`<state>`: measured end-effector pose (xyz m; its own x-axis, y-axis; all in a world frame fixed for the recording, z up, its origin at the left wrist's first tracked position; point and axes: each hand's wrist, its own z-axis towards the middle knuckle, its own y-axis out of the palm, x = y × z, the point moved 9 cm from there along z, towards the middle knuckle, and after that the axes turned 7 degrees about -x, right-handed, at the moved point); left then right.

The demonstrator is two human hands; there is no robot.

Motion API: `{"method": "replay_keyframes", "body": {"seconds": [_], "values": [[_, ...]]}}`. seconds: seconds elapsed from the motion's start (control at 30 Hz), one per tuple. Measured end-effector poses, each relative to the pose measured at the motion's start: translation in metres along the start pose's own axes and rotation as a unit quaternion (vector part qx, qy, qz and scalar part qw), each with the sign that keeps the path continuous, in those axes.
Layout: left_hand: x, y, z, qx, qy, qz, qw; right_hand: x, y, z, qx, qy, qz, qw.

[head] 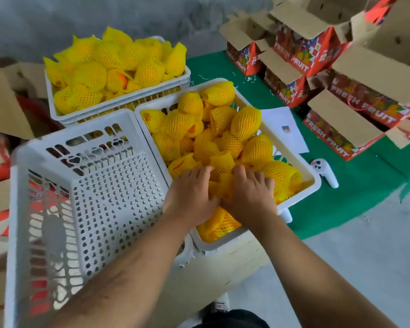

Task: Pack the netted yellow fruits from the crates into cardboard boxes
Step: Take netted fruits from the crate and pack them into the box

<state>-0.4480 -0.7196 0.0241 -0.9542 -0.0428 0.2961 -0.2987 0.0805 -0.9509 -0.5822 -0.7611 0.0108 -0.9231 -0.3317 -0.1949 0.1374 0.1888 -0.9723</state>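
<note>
A white crate [301,162] in the middle holds several fruits in yellow foam nets [223,133]. My left hand [192,192] and my right hand [251,192] lie side by side in its near end, fingers curled down into the netted fruits. Which fruit each hand grips is hidden under the fingers. A second white crate [57,107] behind it is heaped with more netted fruits [114,65]. Several open red cardboard boxes [346,133] printed FRESH FRUIT stand at the right on a green mat.
An empty white perforated crate [81,209] sits tilted at the left, touching the middle crate. A white handheld controller [324,171] and a sheet of paper [287,129] lie on the green mat [355,200]. More cardboard boxes [3,102] stand at the far left.
</note>
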Motion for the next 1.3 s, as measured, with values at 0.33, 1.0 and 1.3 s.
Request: {"method": "replay_keyframes", "body": {"seconds": [0.33,1.0,1.3], "values": [[0.007,0.001,-0.003,-0.003,0.053,-0.070,0.996,-0.007,-0.011,-0.006,-0.013,-0.069,0.149,0.986],[-0.023,-0.017,-0.008,0.137,-0.093,-0.165,0.972,0.001,0.026,0.051,-0.055,0.041,0.268,0.961],[-0.027,-0.020,-0.007,0.144,-0.096,-0.191,0.966,0.003,0.017,0.050,-0.023,0.027,0.479,0.877]]}}
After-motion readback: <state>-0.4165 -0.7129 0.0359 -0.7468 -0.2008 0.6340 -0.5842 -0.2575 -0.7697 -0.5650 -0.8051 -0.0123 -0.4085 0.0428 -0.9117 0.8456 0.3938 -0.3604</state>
